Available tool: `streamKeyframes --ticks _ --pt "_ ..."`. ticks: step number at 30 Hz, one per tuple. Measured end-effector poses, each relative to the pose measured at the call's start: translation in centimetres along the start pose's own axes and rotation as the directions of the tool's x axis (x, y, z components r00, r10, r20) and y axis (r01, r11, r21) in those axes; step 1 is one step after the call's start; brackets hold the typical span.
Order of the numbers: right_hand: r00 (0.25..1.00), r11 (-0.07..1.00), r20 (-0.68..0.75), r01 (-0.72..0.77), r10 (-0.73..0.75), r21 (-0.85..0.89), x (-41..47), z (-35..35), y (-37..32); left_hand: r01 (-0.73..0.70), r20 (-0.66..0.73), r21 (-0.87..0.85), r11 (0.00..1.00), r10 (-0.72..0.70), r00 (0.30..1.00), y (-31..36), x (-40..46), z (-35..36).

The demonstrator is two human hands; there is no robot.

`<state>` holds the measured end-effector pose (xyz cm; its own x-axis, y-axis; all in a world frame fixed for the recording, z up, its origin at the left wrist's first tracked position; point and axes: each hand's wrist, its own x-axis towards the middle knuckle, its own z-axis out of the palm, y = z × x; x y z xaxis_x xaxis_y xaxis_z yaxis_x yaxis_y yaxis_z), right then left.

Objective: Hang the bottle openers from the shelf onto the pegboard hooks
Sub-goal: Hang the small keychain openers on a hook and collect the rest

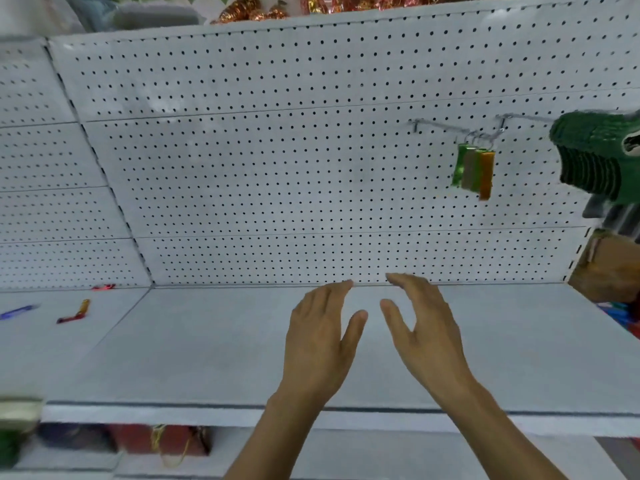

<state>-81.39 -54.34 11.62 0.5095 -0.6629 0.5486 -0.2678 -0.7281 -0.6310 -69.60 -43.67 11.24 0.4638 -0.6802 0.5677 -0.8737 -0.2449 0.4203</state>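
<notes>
Several flat bottle openers (473,170), green, grey and orange, hang by key rings from a metal hook (450,130) on the white pegboard (277,168), up at the right. A second hook (526,118) sticks out further right. My left hand (320,337) and my right hand (424,327) hover side by side over the grey shelf (207,348), fingers spread, holding nothing. Far left on the neighbouring shelf lie a red and gold opener (74,312), a blue one (19,311) and a red one (104,287) against the back wall.
A stack of green knitted items (595,157) hangs at the right edge beside the second hook. A brown cardboard box (609,268) stands at the shelf's right end. Tinsel decorations (277,8) sit on top. Red and dark goods (138,439) lie on the shelf below.
</notes>
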Motion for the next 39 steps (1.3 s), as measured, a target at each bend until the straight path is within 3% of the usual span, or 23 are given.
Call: streamKeyframes --ticks 7,16,21,25,33,36,39 --pt "0.976 0.998 0.215 0.039 -0.026 -0.057 -6.3 10.7 -4.8 0.142 0.067 0.083 0.986 -0.148 0.987 -11.9 -7.7 -5.1" --pt "0.901 0.999 0.433 -0.037 0.018 0.036 -12.8 28.4 -17.7 0.341 0.189 0.201 0.918 -0.378 0.906 -29.9 -17.1 -17.8" --pt "0.848 0.993 0.530 -0.057 -0.007 0.105 -14.4 37.6 -25.5 0.406 0.189 0.258 0.877 -0.458 0.869 -38.9 -20.8 -25.1" --pt "0.803 0.995 0.595 -0.017 -0.043 0.095 -13.6 42.9 -29.9 0.457 0.174 0.207 0.865 -0.492 0.853 -44.4 -21.4 -29.6" --pt "0.762 0.993 0.644 -0.015 -0.062 0.114 -7.0 54.7 -34.3 0.587 0.197 0.069 0.807 -0.587 0.785 -55.3 -19.2 -33.3" --pt "0.778 0.990 0.627 -0.058 -0.037 0.130 -4.5 59.1 -34.9 0.623 0.225 0.037 0.782 -0.614 0.757 -59.1 -17.8 -34.5" --pt "0.818 0.998 0.573 -0.061 0.046 0.006 -0.8 64.4 -35.4 0.633 0.273 0.062 0.771 -0.623 0.732 -64.7 -14.9 -35.6"
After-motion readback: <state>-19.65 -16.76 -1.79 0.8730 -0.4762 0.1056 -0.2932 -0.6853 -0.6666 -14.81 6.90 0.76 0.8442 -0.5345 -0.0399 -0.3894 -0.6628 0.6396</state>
